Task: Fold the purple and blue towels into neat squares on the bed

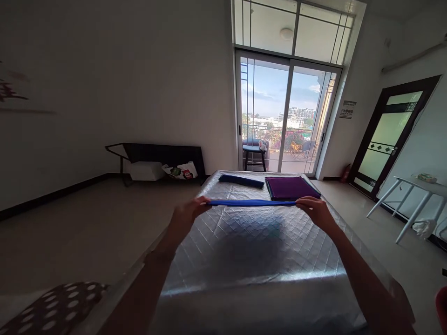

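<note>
A bright blue cloth (251, 203) is stretched level between my two hands, seen nearly edge-on as a narrow band. My left hand (188, 213) pinches its left end, and my right hand (314, 209) pinches its right end. Just beyond it, a dark blue folded cloth (241, 181) lies as a long strip on the silvery quilted table cover (244, 260). Right of that strip lies a flat stack of folded cloth with purple on top (291, 187), close behind my right hand. A dark shadow falls on the cover below the blue cloth.
A black bench (164, 156) with a white box (145, 170) and a printed bag (181, 170) stands by the left wall. Brown polka-dot fabric (63, 304) is at lower left. A white table (424, 185) stands right, near a fire extinguisher (345, 173). Glass sliding doors (286, 116) are behind.
</note>
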`<state>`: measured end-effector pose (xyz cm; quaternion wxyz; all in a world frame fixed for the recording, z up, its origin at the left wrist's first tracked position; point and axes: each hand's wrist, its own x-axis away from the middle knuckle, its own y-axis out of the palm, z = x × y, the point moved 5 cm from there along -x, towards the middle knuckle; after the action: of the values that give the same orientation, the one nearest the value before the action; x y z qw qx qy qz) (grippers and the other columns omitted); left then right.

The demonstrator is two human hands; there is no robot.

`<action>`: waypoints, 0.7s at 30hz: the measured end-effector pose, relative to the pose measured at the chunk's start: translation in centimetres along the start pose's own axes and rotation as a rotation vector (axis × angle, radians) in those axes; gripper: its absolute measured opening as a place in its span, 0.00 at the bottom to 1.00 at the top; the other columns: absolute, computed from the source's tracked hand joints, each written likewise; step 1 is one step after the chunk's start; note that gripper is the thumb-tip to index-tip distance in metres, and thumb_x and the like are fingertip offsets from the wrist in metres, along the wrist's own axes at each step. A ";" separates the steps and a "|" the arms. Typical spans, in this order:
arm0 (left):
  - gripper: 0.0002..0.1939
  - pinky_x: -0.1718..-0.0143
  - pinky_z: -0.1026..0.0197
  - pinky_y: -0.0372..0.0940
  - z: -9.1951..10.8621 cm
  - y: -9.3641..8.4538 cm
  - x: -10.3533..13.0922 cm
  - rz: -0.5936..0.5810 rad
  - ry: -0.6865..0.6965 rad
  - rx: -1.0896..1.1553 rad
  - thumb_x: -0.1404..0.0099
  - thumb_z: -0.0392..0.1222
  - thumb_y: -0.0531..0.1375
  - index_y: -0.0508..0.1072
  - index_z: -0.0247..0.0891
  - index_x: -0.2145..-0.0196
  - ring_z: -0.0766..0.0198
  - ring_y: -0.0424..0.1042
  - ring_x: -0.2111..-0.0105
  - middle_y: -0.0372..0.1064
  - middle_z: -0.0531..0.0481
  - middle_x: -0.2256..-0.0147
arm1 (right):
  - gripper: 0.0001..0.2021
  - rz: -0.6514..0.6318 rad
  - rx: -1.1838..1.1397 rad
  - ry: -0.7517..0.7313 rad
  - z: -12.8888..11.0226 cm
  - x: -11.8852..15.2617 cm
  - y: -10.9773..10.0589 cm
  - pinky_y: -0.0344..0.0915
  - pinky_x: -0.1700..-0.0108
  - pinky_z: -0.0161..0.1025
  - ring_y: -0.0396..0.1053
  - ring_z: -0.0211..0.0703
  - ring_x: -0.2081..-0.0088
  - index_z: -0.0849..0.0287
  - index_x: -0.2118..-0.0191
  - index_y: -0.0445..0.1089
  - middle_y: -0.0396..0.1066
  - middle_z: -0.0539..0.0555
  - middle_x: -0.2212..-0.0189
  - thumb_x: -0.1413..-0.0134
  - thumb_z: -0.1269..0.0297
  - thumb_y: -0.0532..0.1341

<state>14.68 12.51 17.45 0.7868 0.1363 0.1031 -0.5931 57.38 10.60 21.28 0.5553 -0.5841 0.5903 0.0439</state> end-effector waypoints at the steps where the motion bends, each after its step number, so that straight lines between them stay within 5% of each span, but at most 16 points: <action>1: 0.27 0.54 0.52 0.73 -2.3 -0.4 1.2 -0.009 -0.080 -0.074 0.54 0.66 0.68 0.78 0.37 0.72 0.52 0.79 0.62 0.79 0.47 0.69 | 0.13 -0.047 -0.034 0.019 0.9 2.1 1.5 0.75 0.56 0.42 0.78 0.46 0.60 0.52 0.60 0.80 0.80 0.55 0.60 0.37 0.53 0.60; 4: 0.28 0.62 0.55 0.73 -8.5 -0.8 5.1 -0.172 -0.298 -0.391 0.58 0.64 0.69 0.79 0.36 0.69 0.50 0.79 0.65 0.79 0.47 0.72 | 0.14 -0.218 -0.110 0.112 3.2 7.8 6.0 0.75 0.58 0.42 0.78 0.45 0.62 0.53 0.63 0.81 0.80 0.57 0.61 0.36 0.53 0.59; 7: 0.25 0.64 0.57 0.72 -11.4 -0.9 7.6 -0.269 -0.364 -0.547 0.56 0.62 0.67 0.80 0.38 0.68 0.49 0.79 0.64 0.81 0.47 0.70 | 0.14 -0.328 -0.111 0.229 4.5 11.7 8.6 0.74 0.57 0.41 0.78 0.44 0.61 0.54 0.63 0.81 0.79 0.58 0.60 0.35 0.57 0.58; 12: 0.20 0.56 0.55 0.71 -11.8 -1.4 8.4 -0.272 -0.300 -0.697 0.51 0.58 0.62 0.80 0.41 0.70 0.49 0.79 0.61 0.82 0.46 0.65 | 0.12 -0.388 -0.077 0.302 4.3 13.7 9.2 0.73 0.54 0.40 0.77 0.44 0.59 0.54 0.59 0.80 0.78 0.57 0.59 0.36 0.65 0.57; 21: 0.16 0.58 0.61 0.69 -10.8 -1.4 10.5 -0.242 -0.179 -1.002 0.40 0.48 0.54 0.81 0.41 0.65 0.55 0.79 0.60 0.80 0.46 0.59 | 0.15 -0.540 0.129 0.286 1.1 14.3 8.4 0.70 0.52 0.40 0.76 0.44 0.58 0.53 0.56 0.79 0.77 0.56 0.58 0.36 0.69 0.55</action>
<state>16.16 6.30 3.78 0.6870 -0.3209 0.3214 -0.5672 56.11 4.81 5.70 0.4942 -0.6836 0.4876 -0.2250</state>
